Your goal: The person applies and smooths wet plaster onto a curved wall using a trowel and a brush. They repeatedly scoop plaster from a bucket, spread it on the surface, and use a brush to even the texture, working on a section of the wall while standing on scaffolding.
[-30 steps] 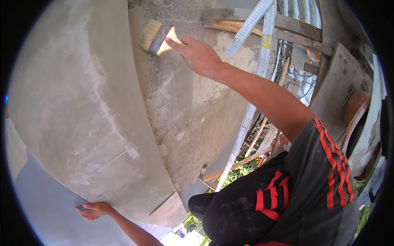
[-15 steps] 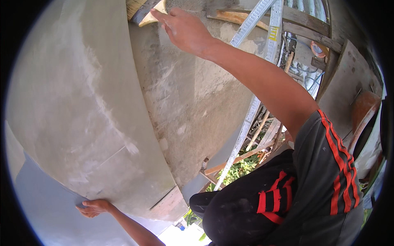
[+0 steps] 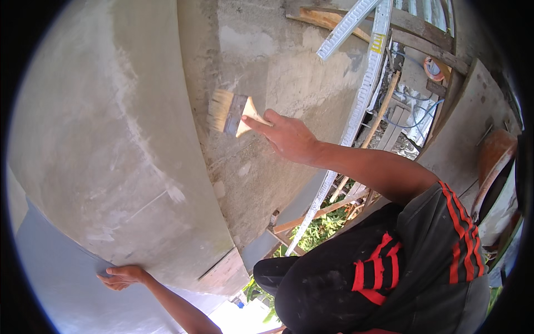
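Note:
My right hand (image 3: 290, 136) is closed round the pale handle of a wide flat paintbrush (image 3: 236, 113). Its light bristles point left, close to the rough grey-brown wall (image 3: 250, 167) beside the corner line; whether they touch it I cannot tell. Low on the left, my left hand (image 3: 121, 276) rests at the edge where a smooth plastered surface (image 3: 111, 167) meets a blue-grey one (image 3: 61, 267). Its fingers are stretched out, and nothing shows in them.
Perforated metal lengths (image 3: 364, 83) slant down past the wall on the right. Wooden planks (image 3: 417, 30), a wooden pole (image 3: 384, 114) and a blue cord (image 3: 425, 119) lie beyond. Green leaves (image 3: 322, 228) show below. My bent knee (image 3: 311, 284) is at lower centre.
My right hand has brought the paintbrush down from the top of the view to mid-height, and the whole brush head now shows. The left hand stays at the same edge.

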{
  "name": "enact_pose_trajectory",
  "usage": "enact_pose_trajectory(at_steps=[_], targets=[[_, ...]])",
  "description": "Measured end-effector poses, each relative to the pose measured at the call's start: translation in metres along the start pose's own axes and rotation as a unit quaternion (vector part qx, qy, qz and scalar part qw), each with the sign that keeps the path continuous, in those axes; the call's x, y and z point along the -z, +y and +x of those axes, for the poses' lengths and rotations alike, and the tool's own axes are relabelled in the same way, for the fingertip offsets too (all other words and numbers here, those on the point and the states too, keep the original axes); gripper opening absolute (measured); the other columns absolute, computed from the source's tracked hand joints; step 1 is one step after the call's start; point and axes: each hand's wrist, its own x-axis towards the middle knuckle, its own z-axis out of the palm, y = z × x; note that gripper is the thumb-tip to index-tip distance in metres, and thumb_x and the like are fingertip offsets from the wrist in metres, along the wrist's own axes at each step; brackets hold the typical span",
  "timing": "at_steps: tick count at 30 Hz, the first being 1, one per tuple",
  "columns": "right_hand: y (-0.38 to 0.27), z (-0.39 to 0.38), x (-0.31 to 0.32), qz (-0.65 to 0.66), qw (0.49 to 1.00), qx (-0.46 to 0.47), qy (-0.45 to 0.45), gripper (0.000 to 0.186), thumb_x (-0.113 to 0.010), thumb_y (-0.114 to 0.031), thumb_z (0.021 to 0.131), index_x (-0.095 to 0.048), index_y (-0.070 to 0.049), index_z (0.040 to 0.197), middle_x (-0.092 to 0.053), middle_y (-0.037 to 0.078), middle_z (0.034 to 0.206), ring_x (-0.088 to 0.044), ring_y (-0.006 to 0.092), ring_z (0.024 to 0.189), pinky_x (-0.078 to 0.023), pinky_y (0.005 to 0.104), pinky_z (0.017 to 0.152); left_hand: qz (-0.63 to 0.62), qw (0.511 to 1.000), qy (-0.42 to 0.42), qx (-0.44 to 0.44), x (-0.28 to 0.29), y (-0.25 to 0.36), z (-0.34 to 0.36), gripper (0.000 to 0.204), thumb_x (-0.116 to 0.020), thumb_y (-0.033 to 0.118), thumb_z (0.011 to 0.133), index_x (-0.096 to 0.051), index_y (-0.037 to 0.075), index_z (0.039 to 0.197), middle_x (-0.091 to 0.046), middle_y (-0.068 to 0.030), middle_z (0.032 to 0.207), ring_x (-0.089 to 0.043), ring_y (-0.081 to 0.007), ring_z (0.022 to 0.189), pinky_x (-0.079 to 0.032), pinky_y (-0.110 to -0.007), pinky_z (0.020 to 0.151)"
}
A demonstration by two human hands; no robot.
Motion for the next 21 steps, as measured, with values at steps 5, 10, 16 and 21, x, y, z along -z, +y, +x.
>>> enact_pose_trajectory(at_steps=[5,10,16,21], targets=[[0.005,0.069,0.03,0.013,0.989,-0.033,0.143,0.077,-0.068,-0.002,0.097,-0.042,-0.016,0.169,-0.053,0.013,0.111,-0.067,0.0249,0.08,-0.057,0.0386,0.063,-0.013,1.0,0.004,0.006,-0.006,0.003,0.0,0.086,-0.027,0.079,0.108,-0.044,0.018,0.166,-0.04,-0.017,0.165,-0.027,-0.0377,0.155,-0.021,-0.061,0.126],[-0.008,0.009,-0.003,-0.131,0.984,0.071,-0.101,0.079,-0.069,-0.003,0.095,-0.047,-0.029,0.166,-0.056,0.01,0.115,-0.069,0.0239,0.087,-0.061,0.0367,0.068,-0.003,1.0,0.008,-0.011,-0.002,0.0,0.002,0.084,-0.026,0.078,0.109,-0.043,0.019,0.166,-0.04,-0.0162,0.166,-0.028,-0.0368,0.155,-0.021,-0.061,0.126],[0.032,0.057,0.035,-0.172,0.979,0.112,0.012,0.073,-0.069,-0.007,0.099,-0.053,-0.044,0.159,-0.062,0.008,0.128,-0.073,0.0234,0.095,-0.064,0.035,0.072,0.001,1.0,-0.001,0.011,-0.001,0.025,-0.002,0.082,-0.024,0.076,0.11,-0.042,0.019,0.167,-0.039,-0.0148,0.167,-0.028,-0.0353,0.155,-0.022,-0.059,0.127],[0.064,0.141,0.123,-0.118,0.963,-0.007,0.241,0.053,-0.063,-0.011,0.102,-0.06,-0.03,0.152,-0.066,0.01,0.105,-0.07,0.0292,0.092,-0.059,0.0423,0.075,0.016,0.999,-0.002,0.03,0.002,0.01,-0.002,0.083,-0.023,0.077,0.11,-0.042,0.019,0.167,-0.039,-0.015,0.167,-0.028,-0.0356,0.155,-0.023,-0.059,0.126]])
